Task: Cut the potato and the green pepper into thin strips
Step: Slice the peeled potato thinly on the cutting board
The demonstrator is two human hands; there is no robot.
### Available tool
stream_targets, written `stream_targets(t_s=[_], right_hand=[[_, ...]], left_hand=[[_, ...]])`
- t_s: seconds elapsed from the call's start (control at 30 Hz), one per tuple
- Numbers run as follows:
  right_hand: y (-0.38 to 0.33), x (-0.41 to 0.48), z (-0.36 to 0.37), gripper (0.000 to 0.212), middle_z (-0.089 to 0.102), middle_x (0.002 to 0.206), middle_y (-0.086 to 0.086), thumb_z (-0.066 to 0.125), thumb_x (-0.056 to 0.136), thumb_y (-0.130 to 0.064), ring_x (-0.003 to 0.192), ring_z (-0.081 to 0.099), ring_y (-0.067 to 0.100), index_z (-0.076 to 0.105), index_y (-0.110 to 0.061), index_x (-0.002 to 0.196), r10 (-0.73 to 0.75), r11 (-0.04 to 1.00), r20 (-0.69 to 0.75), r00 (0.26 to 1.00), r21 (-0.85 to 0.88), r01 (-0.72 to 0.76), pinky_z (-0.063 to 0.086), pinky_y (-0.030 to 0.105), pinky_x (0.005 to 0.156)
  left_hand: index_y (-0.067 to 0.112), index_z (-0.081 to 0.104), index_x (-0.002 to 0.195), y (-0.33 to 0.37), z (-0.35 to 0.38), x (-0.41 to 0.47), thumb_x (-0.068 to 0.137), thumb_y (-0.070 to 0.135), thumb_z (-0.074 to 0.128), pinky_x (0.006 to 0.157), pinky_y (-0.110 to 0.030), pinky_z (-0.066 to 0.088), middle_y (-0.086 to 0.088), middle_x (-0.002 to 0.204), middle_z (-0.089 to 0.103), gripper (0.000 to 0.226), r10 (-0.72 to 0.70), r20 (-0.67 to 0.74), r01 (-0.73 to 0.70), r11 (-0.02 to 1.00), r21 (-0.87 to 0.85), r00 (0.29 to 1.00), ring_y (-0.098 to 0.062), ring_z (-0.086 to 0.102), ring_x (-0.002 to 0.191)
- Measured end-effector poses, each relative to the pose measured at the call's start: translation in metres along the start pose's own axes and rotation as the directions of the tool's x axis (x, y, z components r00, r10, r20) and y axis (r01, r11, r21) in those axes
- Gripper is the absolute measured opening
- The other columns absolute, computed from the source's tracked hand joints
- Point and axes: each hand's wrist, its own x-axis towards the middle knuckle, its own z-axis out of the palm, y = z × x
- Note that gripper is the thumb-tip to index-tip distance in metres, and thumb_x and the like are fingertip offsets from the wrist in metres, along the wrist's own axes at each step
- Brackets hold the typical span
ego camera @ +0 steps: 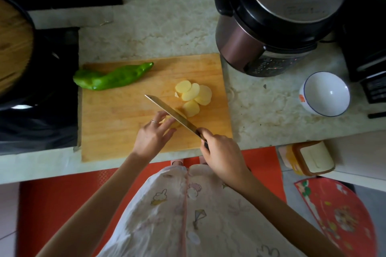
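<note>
A wooden cutting board [117, 123] lies on the counter. On its far left lies a whole green pepper [110, 77]. Several round potato slices [194, 95] overlap at the board's right middle. My left hand [155, 134] holds the uncut piece of potato [175, 123] with curled fingers. My right hand [221, 152] grips the handle of a knife [171, 113]. Its blade runs diagonally over the potato piece, right beside my left fingertips.
A pressure cooker [275, 19] stands at the back right of the board. A white bowl [324, 94] sits right of it on the marble counter [163, 31]. A black stove with a pan [14, 48] is on the left. The counter edge runs below the board.
</note>
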Motion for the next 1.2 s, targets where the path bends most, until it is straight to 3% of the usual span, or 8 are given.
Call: stream_targets(t_s=[0.33, 0.57, 0.7, 0.9, 1.2], right_hand=[[-0.007, 0.0, -0.004, 0.025, 0.055, 0.051, 0.003, 0.064, 0.084, -0.011, 0.042, 0.054, 0.02, 0.065, -0.011, 0.11, 0.006, 1.0, 0.035, 0.999, 0.002, -0.006, 0.029, 0.024, 0.041], [-0.006, 0.004, -0.009, 0.026, 0.067, 0.08, 0.004, 0.043, 0.097, -0.022, 0.073, 0.065, 0.023, 0.055, -0.017, 0.12, 0.016, 0.999, 0.119, 0.993, 0.046, -0.022, 0.05, 0.034, 0.061], [-0.008, 0.005, -0.01, 0.026, 0.067, 0.082, 0.004, 0.043, 0.098, -0.023, 0.075, 0.065, 0.023, 0.055, -0.018, 0.12, 0.017, 0.999, 0.125, 0.992, 0.034, -0.021, 0.046, 0.031, 0.06], [-0.013, 0.002, -0.011, 0.027, 0.066, 0.086, 0.004, 0.04, 0.1, -0.024, 0.079, 0.065, 0.021, 0.051, -0.018, 0.124, 0.009, 1.0, 0.13, 0.991, -0.008, -0.008, 0.037, 0.025, 0.058], [-0.016, 0.003, -0.011, 0.025, 0.066, 0.086, 0.004, 0.041, 0.099, -0.022, 0.08, 0.065, 0.022, 0.051, -0.017, 0.122, 0.034, 0.999, 0.123, 0.992, 0.006, -0.035, 0.033, 0.025, 0.058]], left_hand=[[0.019, 0.054, 0.117, 0.004, -0.001, 0.002, 0.091, 0.026, 0.056, 0.047, -0.035, 0.055, -0.014, 0.118, 0.057, 0.027, -0.006, -0.01, 0.006, 1.0, 0.0, 1.0, -0.026, 0.067, 0.077], [0.02, 0.052, 0.118, 0.007, -0.002, 0.002, 0.084, 0.013, 0.073, 0.048, -0.036, 0.056, -0.016, 0.117, 0.058, 0.041, -0.042, -0.004, 0.042, 0.999, -0.029, 0.999, -0.026, 0.069, 0.085], [0.014, 0.058, 0.113, 0.005, -0.001, 0.001, 0.08, 0.01, 0.077, 0.048, -0.037, 0.056, -0.017, 0.116, 0.058, 0.038, -0.03, -0.024, 0.029, 0.999, -0.045, 0.999, -0.025, 0.068, 0.084], [0.013, 0.06, 0.115, 0.004, 0.001, 0.0, 0.091, 0.024, 0.058, 0.048, -0.036, 0.056, -0.017, 0.115, 0.057, 0.027, -0.003, -0.045, 0.002, 1.0, -0.026, 0.999, -0.027, 0.067, 0.077], [0.013, 0.061, 0.115, 0.001, 0.004, -0.003, 0.093, 0.026, 0.057, 0.048, -0.038, 0.055, -0.015, 0.113, 0.057, 0.026, -0.048, -0.013, 0.047, 0.998, -0.048, 0.999, -0.027, 0.066, 0.07]])
